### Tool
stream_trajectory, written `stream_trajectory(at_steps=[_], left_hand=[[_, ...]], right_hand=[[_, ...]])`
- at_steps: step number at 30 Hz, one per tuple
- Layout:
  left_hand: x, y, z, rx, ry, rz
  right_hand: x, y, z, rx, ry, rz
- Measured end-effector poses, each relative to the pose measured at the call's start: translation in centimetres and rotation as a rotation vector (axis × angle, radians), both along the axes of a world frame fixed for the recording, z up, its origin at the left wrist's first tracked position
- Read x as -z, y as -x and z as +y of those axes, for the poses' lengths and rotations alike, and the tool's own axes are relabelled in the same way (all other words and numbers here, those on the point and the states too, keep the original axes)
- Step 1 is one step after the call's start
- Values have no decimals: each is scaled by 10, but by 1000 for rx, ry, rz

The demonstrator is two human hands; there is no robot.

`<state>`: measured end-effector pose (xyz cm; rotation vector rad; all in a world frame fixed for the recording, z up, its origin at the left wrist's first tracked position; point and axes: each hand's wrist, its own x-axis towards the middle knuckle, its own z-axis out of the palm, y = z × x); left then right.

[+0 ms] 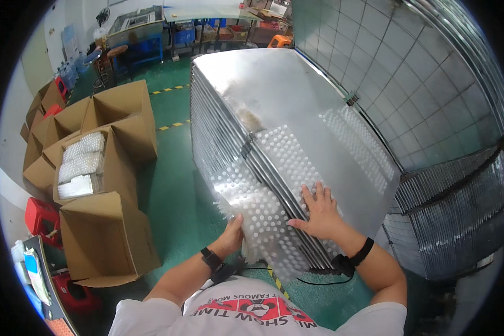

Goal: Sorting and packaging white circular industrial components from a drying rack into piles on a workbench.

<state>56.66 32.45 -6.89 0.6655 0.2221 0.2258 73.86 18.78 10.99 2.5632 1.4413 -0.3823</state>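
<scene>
A clear sheet dotted with rows of small white rounds (pixel 285 148) lies on the bare metal top (pixel 263 73) of a tall stack of thin metal trays. Its nearer part (pixel 260 210) hangs over the stack's edge toward me. My left hand (pixel 229 236) pinches the hanging part at its left border, thumb on top and the other fingers hidden below. My right hand (pixel 321 215) rests flat by the stack's edge, fingers spread on the sheet and the metal. A second strip of white dots (pixel 355 148) lies farther right on the metal top.
Open cardboard boxes (pixel 103 235) stand at left; one holds bundles of white-dotted sheets (pixel 81 159). Red stools (pixel 42 221) are beyond them. A tall rack with wire-grid panels (pixel 386 73) rises at right. A workbench (pixel 134 33) stands at the back. A black cable (pixel 325 283) hangs near my right wrist.
</scene>
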Motion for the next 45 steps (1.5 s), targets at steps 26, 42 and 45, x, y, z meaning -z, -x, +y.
stream_trajectory(at_steps=[26, 42, 45], left_hand=[[4, -20, 11, -22, 51, 118], [-28, 40, 17, -221, 19, 65], [-27, 31, 13, -200, -23, 54]], right_hand=[[-81, -160, -26, 181, -205, -218], [4, -323, -28, 561, -241, 75], [-15, -276, -17, 373, -62, -29]])
